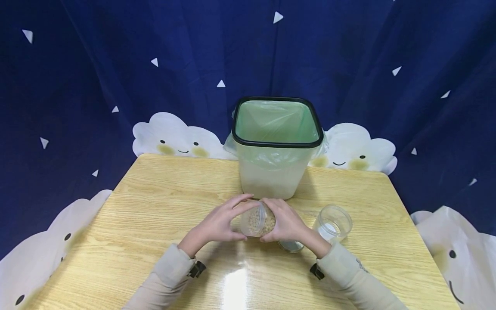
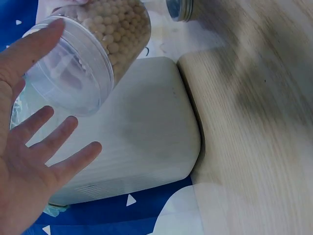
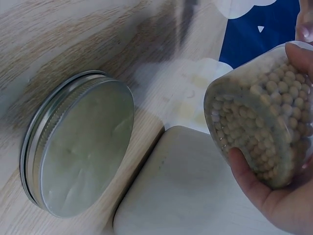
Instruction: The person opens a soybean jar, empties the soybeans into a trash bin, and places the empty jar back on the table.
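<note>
Right hand (image 1: 287, 224) grips the tilted jar of pale balls (image 3: 279, 105), presumably to steady it; left hand (image 1: 221, 221) spreads its fingers, thumb against the jar

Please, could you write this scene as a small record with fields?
Held item: tilted clear plastic jar of small round beige pieces
Right grip: curled around the jar
Left grip: fingers spread at the jar's clear end; contact unclear
Right of jar: clear round container, round silver metal lid
Behind jar: pale tapered bin, black rim, clear plastic liner
Surface: light wood-grain table
</note>
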Action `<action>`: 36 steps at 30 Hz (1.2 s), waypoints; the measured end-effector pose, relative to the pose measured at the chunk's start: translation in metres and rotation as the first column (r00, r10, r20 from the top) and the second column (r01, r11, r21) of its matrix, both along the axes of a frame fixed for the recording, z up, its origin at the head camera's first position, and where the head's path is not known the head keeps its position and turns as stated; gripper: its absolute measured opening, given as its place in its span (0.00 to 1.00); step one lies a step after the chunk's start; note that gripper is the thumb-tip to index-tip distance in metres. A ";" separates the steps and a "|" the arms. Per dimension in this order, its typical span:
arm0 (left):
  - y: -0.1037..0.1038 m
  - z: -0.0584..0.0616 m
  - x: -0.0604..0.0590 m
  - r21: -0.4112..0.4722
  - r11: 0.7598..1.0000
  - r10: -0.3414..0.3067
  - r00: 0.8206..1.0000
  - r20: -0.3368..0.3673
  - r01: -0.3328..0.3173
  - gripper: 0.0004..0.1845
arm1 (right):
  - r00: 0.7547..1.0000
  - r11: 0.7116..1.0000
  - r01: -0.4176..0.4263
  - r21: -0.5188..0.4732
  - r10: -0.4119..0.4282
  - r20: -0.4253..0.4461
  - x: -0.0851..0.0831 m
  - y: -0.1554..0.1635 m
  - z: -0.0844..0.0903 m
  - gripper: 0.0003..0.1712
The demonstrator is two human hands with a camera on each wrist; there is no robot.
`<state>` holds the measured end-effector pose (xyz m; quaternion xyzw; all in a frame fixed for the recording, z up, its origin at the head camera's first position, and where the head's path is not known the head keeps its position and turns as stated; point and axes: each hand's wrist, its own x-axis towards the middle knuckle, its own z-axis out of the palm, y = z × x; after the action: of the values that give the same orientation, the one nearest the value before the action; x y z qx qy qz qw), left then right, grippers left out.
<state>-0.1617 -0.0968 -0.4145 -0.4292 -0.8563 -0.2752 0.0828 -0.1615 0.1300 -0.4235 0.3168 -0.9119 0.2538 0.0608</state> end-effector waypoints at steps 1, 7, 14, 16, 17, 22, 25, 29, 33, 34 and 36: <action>0.000 0.000 0.000 -0.005 1.000 -0.018 1.000 -0.012 0.018 0.49 | 1.000 1.000 -0.002 0.001 0.002 0.002 0.000 0.000 0.000 0.54; 0.002 -0.002 0.000 0.008 1.000 0.025 1.000 0.000 -0.025 0.48 | 1.000 1.000 -0.010 -0.005 0.010 0.002 0.000 -0.002 -0.001 0.54; 0.004 -0.003 0.004 -0.017 0.984 0.175 0.984 0.029 -0.175 0.50 | 1.000 1.000 -0.008 -0.012 0.008 0.000 -0.001 -0.004 0.000 0.54; 0.004 -0.004 0.004 -0.012 0.983 0.184 0.983 0.004 -0.184 0.51 | 1.000 1.000 0.000 -0.012 0.001 0.014 -0.001 -0.004 0.000 0.54; 0.004 -0.004 0.003 -0.011 0.984 0.179 0.984 -0.008 -0.179 0.52 | 1.000 1.000 0.006 -0.013 -0.006 0.021 -0.001 -0.003 0.001 0.55; 0.002 -0.003 0.001 0.007 1.000 0.025 0.999 -0.037 -0.025 0.53 | 0.999 1.000 0.027 -0.006 -0.027 0.036 0.000 -0.002 0.002 0.57; 0.003 -0.002 -0.001 0.005 0.998 -0.055 0.997 -0.047 0.055 0.52 | 0.999 0.999 0.032 -0.004 -0.032 0.037 0.000 -0.001 0.002 0.57; 0.004 -0.003 0.000 0.002 1.000 -0.026 0.999 -0.047 0.026 0.50 | 0.999 1.000 0.026 -0.010 -0.026 0.034 -0.001 -0.001 0.001 0.56; 0.005 -0.003 0.002 0.005 0.997 0.075 0.997 -0.028 -0.075 0.51 | 0.999 1.000 0.018 -0.015 -0.017 0.033 -0.001 -0.001 0.001 0.57; 0.006 -0.003 0.002 0.006 0.996 0.095 0.995 -0.026 -0.094 0.51 | 0.999 1.000 0.015 -0.016 -0.014 0.032 -0.001 -0.001 0.002 0.57; 0.006 -0.004 0.003 0.007 0.992 0.126 0.992 -0.029 -0.125 0.52 | 1.000 1.000 0.010 -0.015 -0.009 0.029 -0.001 -0.001 0.003 0.57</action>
<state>-0.1589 -0.0908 -0.4185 -0.3783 -0.8796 -0.2652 0.1134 -0.1629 0.1286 -0.4209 0.3083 -0.9122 0.2650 0.0512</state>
